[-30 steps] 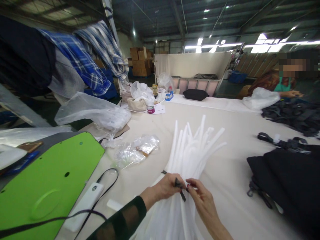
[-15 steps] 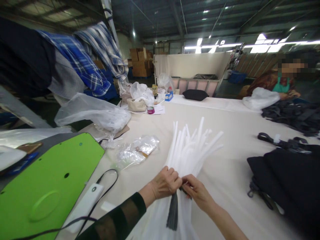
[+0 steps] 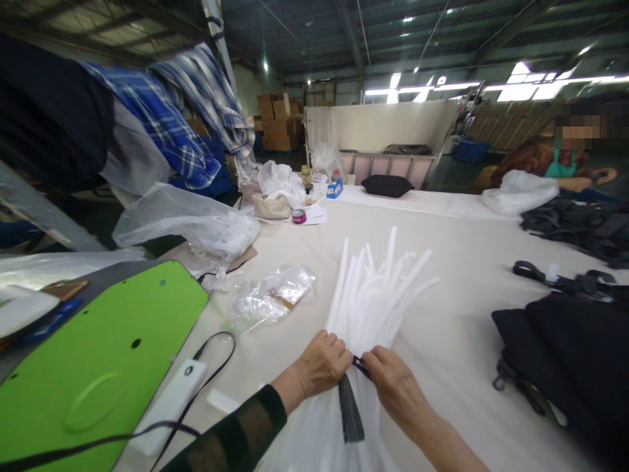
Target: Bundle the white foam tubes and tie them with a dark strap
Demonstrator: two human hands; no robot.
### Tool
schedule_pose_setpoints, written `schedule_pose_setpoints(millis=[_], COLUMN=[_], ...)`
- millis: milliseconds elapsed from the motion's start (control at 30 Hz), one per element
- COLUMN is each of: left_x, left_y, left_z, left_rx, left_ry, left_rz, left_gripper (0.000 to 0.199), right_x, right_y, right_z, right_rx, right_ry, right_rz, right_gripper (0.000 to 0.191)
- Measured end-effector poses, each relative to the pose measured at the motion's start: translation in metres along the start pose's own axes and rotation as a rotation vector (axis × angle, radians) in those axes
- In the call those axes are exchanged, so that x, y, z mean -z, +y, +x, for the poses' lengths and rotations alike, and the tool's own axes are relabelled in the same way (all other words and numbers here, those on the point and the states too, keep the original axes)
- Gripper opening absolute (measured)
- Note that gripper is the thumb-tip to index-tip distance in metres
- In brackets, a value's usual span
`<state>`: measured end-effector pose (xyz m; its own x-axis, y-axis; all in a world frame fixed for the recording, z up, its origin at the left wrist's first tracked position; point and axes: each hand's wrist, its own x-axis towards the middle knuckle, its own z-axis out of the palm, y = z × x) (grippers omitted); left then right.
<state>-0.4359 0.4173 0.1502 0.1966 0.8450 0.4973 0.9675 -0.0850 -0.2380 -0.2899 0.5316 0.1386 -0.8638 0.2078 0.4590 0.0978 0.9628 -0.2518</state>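
A bundle of white foam rods (image 3: 366, 295) stands in front of me on the table, its tips fanning out away from me. Across the near part of the bundle runs a dark strap (image 3: 350, 413), whose grey end hangs down between my hands. My left hand (image 3: 322, 364) is closed in a fist on the strap at the bundle's left side. Just to the right, my right hand (image 3: 393, 380) pinches another dark piece of the strap. A short black stretch shows between the two hands. Their fingertips are partly hidden.
A green board (image 3: 98, 354) and a white power strip (image 3: 171, 400) with a black cord lie left. Clear plastic bags (image 3: 272, 295) sit beyond them. Black fabric bags (image 3: 565, 354) are piled at right. A co-worker (image 3: 555, 157) sits at the far right.
My right hand has drawn slightly right and down, and more of the black strap shows between my hands. The hanging grey end has swung to the right.
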Motion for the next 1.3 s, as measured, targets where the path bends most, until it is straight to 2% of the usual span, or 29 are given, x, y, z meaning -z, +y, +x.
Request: schedule_pose_setpoints(millis=[133, 267, 367, 467, 633, 767, 867, 1100, 1200, 1267, 1300], left_x=[-0.005, -0.01, -0.012, -0.015, -0.021, -0.025, -0.026, -0.025, -0.026, -0.028, -0.029], left_y=[0.0, 0.0, 0.003, 0.006, 0.009, 0.012, 0.013, 0.012, 0.013, 0.015, 0.015], left_z=[-0.007, -0.013, -0.013, -0.012, -0.017, -0.022, -0.024, -0.023, -0.023, -0.023, -0.023], left_rx=[0.007, 0.062, 0.104, 0.081, 0.081, 0.111, 0.116, 0.105, 0.112, 0.121, 0.125], left_ry=[-0.021, -0.009, 0.011, 0.018, 0.021, 0.02, 0.017, -0.005, 0.005, 0.021, 0.029], left_rz=[-0.013, -0.017, -0.018, -0.052, -0.086, -0.089, -0.103, -0.105, -0.105, -0.107, -0.109], left_gripper=[0.019, 0.017, 0.016, 0.019, 0.02, 0.021, 0.019, 0.022, 0.023, 0.024, 0.024], right_x=[0.003, 0.006, 0.007, 0.002, -0.008, -0.004, 0.004, 0.02, 0.024, 0.022, 0.02], right_y=[0.007, 0.005, -0.002, -0.008, -0.008, 0.006, 0.024, 0.065, 0.069, 0.06, 0.053], right_z=[-0.006, 0.001, 0.023, 0.052, 0.086, 0.096, 0.101, 0.114, 0.105, 0.089, 0.078], right_rx=[-0.038, -0.239, -0.406, -0.529, -0.657, -0.797, -0.914, -1.114, -1.076, -0.944, -0.839], right_ry=[-0.021, -0.162, -0.286, -0.339, -0.407, -0.333, -0.24, 0.0, 0.124, 0.168, 0.151], right_rz=[-0.023, 0.067, 0.097, 0.058, 0.049, 0.044, 0.055, 0.204, 0.226, 0.203, 0.204], right_gripper=[0.025, 0.018, 0.023, 0.027, 0.017, 0.023, 0.028, 0.028, 0.04, 0.047, 0.045])
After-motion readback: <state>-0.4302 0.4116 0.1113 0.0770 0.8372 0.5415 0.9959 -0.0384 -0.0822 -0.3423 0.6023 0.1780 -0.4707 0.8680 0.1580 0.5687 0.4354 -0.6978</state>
